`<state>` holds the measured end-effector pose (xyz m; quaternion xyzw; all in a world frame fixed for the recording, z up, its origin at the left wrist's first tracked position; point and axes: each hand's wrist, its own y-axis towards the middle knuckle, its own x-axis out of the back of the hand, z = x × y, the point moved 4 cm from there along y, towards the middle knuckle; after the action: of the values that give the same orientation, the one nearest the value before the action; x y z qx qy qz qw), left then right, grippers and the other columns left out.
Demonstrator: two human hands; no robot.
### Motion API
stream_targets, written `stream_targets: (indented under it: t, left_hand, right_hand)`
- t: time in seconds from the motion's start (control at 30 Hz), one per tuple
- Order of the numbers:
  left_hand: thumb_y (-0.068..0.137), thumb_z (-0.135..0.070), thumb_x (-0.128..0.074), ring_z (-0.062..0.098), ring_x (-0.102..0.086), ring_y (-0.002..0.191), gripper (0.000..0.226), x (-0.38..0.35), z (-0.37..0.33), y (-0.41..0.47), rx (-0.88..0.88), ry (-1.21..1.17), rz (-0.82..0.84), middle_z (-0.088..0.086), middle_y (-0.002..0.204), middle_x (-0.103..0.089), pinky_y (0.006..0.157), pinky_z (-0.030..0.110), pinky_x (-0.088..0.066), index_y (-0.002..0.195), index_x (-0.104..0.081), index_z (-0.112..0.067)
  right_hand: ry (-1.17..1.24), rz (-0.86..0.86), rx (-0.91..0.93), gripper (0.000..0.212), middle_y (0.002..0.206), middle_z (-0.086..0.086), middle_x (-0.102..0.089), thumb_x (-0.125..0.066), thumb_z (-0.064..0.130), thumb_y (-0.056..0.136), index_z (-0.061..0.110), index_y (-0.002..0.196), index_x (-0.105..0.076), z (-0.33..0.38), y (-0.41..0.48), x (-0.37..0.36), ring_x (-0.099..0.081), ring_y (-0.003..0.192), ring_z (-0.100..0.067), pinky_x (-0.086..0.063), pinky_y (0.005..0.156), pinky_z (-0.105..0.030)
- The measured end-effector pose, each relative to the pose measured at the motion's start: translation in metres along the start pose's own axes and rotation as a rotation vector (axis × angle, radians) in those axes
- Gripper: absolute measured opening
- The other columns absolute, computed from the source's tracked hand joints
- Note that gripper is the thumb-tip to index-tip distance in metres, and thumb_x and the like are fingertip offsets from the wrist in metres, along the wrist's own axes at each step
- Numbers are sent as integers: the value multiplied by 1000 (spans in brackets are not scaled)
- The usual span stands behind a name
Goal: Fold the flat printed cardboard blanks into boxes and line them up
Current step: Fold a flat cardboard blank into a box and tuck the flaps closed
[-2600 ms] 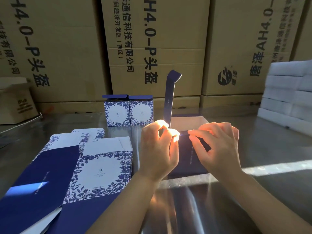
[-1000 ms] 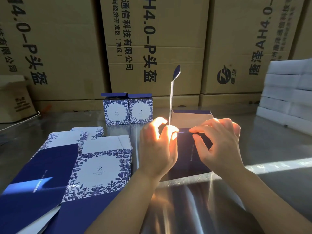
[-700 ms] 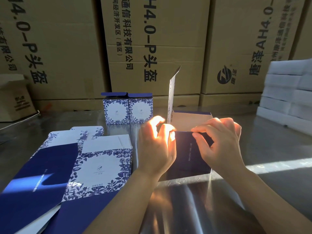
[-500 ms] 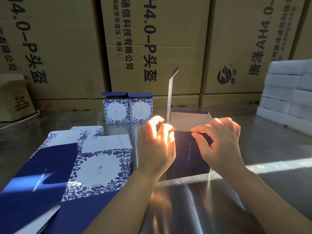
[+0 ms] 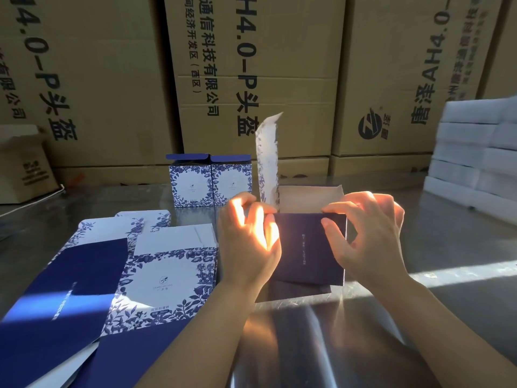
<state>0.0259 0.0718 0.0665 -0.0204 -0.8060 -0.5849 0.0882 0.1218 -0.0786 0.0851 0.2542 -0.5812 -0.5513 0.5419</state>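
Box (image 5: 307, 247) at mid-bench (image 5: 447, 233) has squared open, tall flap (image 5: 268, 161) swung printed-side out; left hand (image 5: 249, 242) and right hand (image 5: 366, 236) both keep a pinched grip on its near wall, so closing the flaps likely comes next.

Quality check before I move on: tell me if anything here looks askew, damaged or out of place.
Nothing looks damaged or spilled. The two finished boxes stand upright side by side. The half-formed box, pinched by the left hand and right hand, has one tall flap upright, simply unfinished. The flat blanks overlap loosely.
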Motion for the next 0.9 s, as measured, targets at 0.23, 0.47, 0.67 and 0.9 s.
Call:
stream_targets:
  t: [0.23,0.47,0.67,0.9]
  left_hand:
    - [83,-17,-49,23,-47,94,18,1,2,1,33,-32,3,11,103,-51,85,34,-41,83,-67,-13]
    - [80,-7,-58,28,-53,88,11,3,2,2,19,2,-14,14,99,-54,80,36,-47,81,-68,-11]
    - [81,-6,-58,31,-54,88,12,3,4,2,61,-5,7,16,101,-55,76,45,-51,84,-69,-9]
    - [80,-8,-58,27,-53,89,11,3,5,1,61,-1,-9,13,100,-54,72,42,-52,85,-68,-11]
  right_hand:
    - [77,14,-80,6,98,8,-57,-60,21,78,23,81,-66,-2,0,0,-38,101,-14,-17,88,-23]
    - [160,75,-131,10,94,15,-53,-59,24,78,21,72,-66,-2,0,-5,-31,99,-3,-17,89,-22]
    - [186,71,-158,4,95,17,-51,-61,28,76,29,74,-65,0,1,-1,-34,102,-5,-18,89,-22]
    - [139,102,-176,10,97,11,-54,-59,29,77,21,76,-64,-5,3,-2,-46,103,-18,-18,91,-25]
